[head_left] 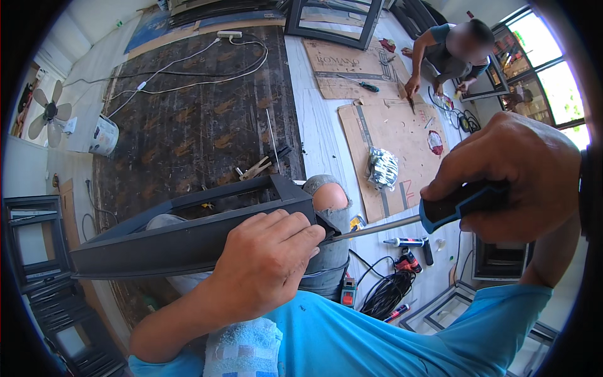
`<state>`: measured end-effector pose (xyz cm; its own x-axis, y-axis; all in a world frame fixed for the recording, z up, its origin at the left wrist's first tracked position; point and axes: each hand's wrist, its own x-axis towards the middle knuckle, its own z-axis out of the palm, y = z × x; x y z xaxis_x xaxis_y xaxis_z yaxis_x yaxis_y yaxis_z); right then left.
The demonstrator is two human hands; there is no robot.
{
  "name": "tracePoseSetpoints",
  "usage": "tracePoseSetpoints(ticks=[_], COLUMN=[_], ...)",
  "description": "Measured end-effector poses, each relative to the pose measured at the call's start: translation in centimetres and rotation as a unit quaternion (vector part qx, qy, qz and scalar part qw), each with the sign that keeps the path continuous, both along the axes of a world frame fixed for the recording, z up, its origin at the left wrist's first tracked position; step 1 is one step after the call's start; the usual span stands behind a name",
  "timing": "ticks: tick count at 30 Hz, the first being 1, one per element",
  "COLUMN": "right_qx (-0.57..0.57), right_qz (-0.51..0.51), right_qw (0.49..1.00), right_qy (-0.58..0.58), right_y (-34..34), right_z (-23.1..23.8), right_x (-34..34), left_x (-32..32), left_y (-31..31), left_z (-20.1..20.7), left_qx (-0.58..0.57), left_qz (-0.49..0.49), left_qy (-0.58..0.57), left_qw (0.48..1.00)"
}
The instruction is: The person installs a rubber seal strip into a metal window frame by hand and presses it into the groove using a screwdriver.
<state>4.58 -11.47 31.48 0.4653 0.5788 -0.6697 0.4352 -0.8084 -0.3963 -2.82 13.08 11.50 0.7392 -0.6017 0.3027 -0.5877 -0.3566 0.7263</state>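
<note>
Head view, nearest: right hand (521,179), right side, fingers wrapped around a screwdriver (440,212).
Left hand (270,254): lower middle, fingers gripping the dark metal frame (163,244).
Dark metal frame: left of middle, over the lap; screwdriver tip at its right end.
Floor: black cable coil (384,296), lower right.
Farther: crouching co-worker (465,47), upper right; fan (51,114), upper left.

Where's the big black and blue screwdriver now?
In the head view, the screwdriver is right of centre, held in the right hand, its tip at the right end of the dark frame, beside the left hand.
</note>
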Motion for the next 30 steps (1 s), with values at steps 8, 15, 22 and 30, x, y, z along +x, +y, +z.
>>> tracePoseSetpoints(ticks=[8,15,22,30], right_qx=[-0.024,-0.074,0.066,0.028], right_qz=[-0.009,-0.004,0.061,0.082], right_qw=[0.999,0.997,0.994,0.993], right_qy=[0.025,0.0,-0.07,-0.085], right_y=[0.9,3.2,-0.9,-1.5], right_z=[0.1,0.5,-1.8,0.8], right_x=[0.6,0.5,2.1,1.1], left_x=[0.0,0.0,-0.1,0.1], left_y=[0.3,0.4,0.4,0.7], left_z=[0.3,0.3,0.4,-0.1], left_qx=[0.012,0.02,0.026,0.021], left_qz=[-0.003,0.002,-0.001,-0.011], left_qy=[0.024,0.034,0.033,-0.014], left_qw=[1.0,0.999,0.999,1.0])
